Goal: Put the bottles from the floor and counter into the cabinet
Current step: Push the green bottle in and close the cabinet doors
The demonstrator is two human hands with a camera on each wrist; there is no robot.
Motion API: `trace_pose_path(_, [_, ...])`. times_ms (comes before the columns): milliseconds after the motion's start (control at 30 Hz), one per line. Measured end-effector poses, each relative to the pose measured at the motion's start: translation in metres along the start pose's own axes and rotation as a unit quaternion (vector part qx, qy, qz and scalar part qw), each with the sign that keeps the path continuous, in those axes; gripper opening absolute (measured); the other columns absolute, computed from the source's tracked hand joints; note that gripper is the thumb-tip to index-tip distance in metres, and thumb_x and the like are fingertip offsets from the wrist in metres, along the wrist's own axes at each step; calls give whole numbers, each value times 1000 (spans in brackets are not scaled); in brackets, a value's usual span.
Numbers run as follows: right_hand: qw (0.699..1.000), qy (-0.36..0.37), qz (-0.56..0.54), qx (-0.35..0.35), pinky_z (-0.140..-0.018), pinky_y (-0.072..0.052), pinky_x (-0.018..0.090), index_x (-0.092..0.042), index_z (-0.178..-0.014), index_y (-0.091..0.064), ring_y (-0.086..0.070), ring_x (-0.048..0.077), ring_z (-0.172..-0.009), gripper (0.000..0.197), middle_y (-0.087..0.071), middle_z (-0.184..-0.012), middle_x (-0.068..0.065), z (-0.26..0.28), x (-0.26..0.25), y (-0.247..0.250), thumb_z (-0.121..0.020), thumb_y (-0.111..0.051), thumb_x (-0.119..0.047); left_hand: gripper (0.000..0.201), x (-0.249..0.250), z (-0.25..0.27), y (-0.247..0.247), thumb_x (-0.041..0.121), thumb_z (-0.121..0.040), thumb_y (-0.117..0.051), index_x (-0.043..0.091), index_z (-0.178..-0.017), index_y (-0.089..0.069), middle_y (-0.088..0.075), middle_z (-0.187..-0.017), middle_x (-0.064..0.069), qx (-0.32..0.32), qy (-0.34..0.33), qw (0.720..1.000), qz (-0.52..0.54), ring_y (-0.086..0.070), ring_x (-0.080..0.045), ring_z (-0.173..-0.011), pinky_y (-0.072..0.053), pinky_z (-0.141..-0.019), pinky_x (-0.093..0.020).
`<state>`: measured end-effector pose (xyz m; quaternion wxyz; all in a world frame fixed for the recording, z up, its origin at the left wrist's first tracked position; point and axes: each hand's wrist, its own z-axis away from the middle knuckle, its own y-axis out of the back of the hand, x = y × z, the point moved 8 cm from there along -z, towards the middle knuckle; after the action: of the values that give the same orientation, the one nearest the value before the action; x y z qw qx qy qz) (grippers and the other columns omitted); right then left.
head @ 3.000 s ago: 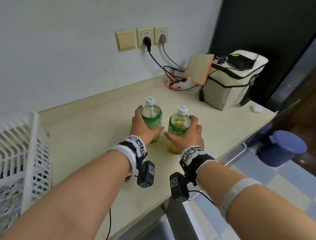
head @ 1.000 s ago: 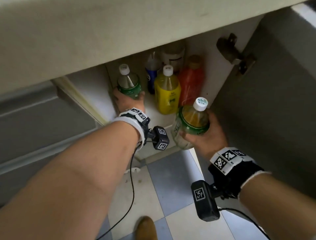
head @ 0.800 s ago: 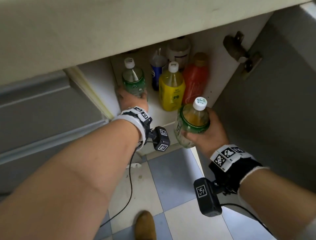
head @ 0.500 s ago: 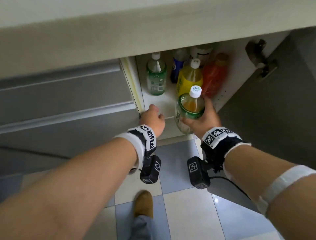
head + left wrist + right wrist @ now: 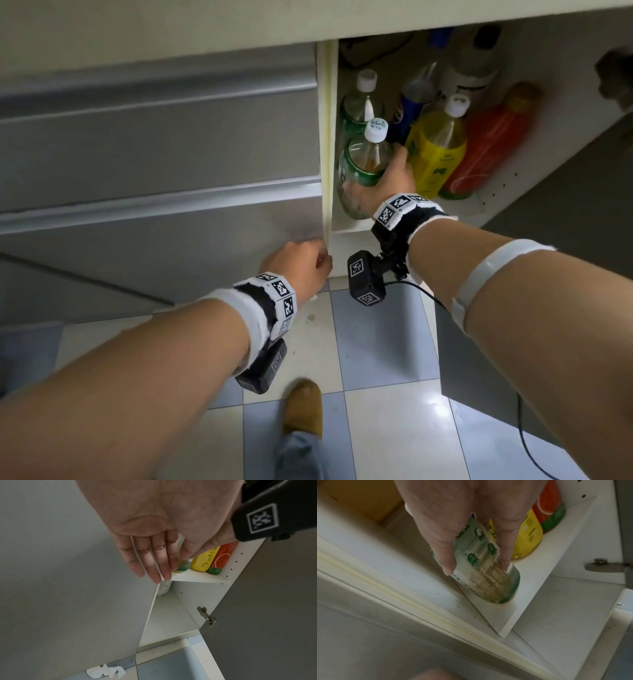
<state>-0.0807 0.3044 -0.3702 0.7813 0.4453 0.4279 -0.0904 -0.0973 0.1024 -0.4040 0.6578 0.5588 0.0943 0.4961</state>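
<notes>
My right hand (image 5: pixel 383 181) grips a green-labelled tea bottle (image 5: pixel 364 164) with a white cap, inside the open cabinet at the front left of the shelf (image 5: pixel 352 226). In the right wrist view my right hand (image 5: pixel 476 565) has thumb and fingers curled round the bottle (image 5: pixel 488 582), whose base meets the shelf (image 5: pixel 530 588) near its front edge. A second green tea bottle (image 5: pixel 359 102) stands right behind it. My left hand (image 5: pixel 301 263) hangs below the shelf by the cabinet's left edge. The left hand (image 5: pixel 164 563) holds nothing, fingers straight.
A yellow bottle (image 5: pixel 438 150), a red-orange bottle (image 5: pixel 493 137), a blue bottle (image 5: pixel 411 102) and a white one (image 5: pixel 472 65) fill the shelf's right and back. The grey cabinet door (image 5: pixel 274 601) stands open at right. A flowered container (image 5: pixel 163 588) sits below. Crumpled tissue (image 5: pixel 106 670) lies on the tiles.
My left hand let go of its green bottle on the shelf and drew back down outside the cabinet. My right hand carried its bottle onto the shelf's front left.
</notes>
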Motion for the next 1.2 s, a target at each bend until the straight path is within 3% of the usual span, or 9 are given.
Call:
trace_pose_path(133, [1000, -21, 8, -10, -109, -41, 40, -20, -149, -19, -48, 32, -131, 100, -42, -145, 12, 16, -3, 5, -71, -80, -36, 26, 7, 9, 7, 43, -98, -47, 26, -100, -66, -71, -95, -1, -21, -4, 1000, 1, -66, -32, -86, -57, -81, -37])
trace_pose_path(233, [993, -31, 99, -48, -99, -44, 40, -10, -146, -21, -50, 37, -126, 81, -42, -143, 18, 53, -5, 28, -85, -68, -34, 24, 24, 26, 22, 42, -100, -46, 26, -96, -63, -67, -85, 0, -26, -2, 1000, 1, -64, -30, -82, -51, -73, -33])
trace_pose_path(333, [979, -20, 179, -96, -93, -46, 39, -13, -139, -35, -53, 37, -121, 58, -47, -137, 17, 101, -19, 68, -90, -61, -32, 25, 57, 60, 52, 40, -100, -44, 26, -98, -65, -67, -81, 0, -23, 1, 1000, -2, -67, -31, -81, -49, -70, -31])
trace_pose_path(500, [950, 49, 272, -148, -103, -44, 42, -20, -126, -55, -49, 33, -124, 41, -43, -135, 9, 191, -57, 167, -87, -57, -32, 23, 135, 137, 114, 35, -97, -48, 26, -101, -68, -74, -90, -4, -9, -2, 1000, 22, -70, -31, -80, -60, -80, -40])
trace_pose_path(600, [931, 88, 339, -99, -111, -32, 49, -23, -129, -55, -36, 32, -134, 44, -43, -140, 9, 231, -76, 238, -85, -55, -31, 22, 177, 178, 144, 27, -97, -50, 21, -102, -71, -75, -93, -5, 5, -3, 999, 40, -70, -30, -84, -59, -81, -39])
trace_pose_path(700, [929, 24, 369, -30, -119, -14, 57, -23, -145, -35, -15, 34, -149, 66, -26, -156, 13, 261, -58, 300, -85, -58, -32, 22, 205, 209, 159, 25, -97, -50, 18, -98, -71, -75, -90, -4, 8, -2, 999, 50, -70, -27, -82, -57, -75, -34])
trace_pose_path(800, [943, -118, 311, -7, -113, -29, 55, -15, -150, -17, -25, 38, -144, 87, -28, -153, 19, 289, -17, 345, -80, -67, -30, 21, 228, 234, 169, 25, -98, -51, 19, -97, -71, -76, -91, -2, -1, -11, 999, 36, -70, -21, -79, -51, -72, -29])
trace_pose_path(966, [948, -185, 257, -34, -105, -42, 44, 4, -145, -25, -42, 38, -133, 74, -39, -146, 23, 300, 5, 347, -87, -62, -22, 31, 229, 253, 189, 35, -102, -46, 17, -104, -71, -77, -91, -3, -2, -6, 1000, 24, -73, -25, -84, -59, -81, -37])
trace_pose_path(1199, [954, -225, 136, -145, -78, -48, 35, 3, -120, -57, -62, 35, -99, 45, -63, -109, 19, 267, -55, 276, -82, -57, -21, 31, 170, 237, 241, 40, -104, -40, 21, -88, -60, -64, -78, 2, 8, 22, 999, -44, -61, -20, -73, -46, -66, -33])
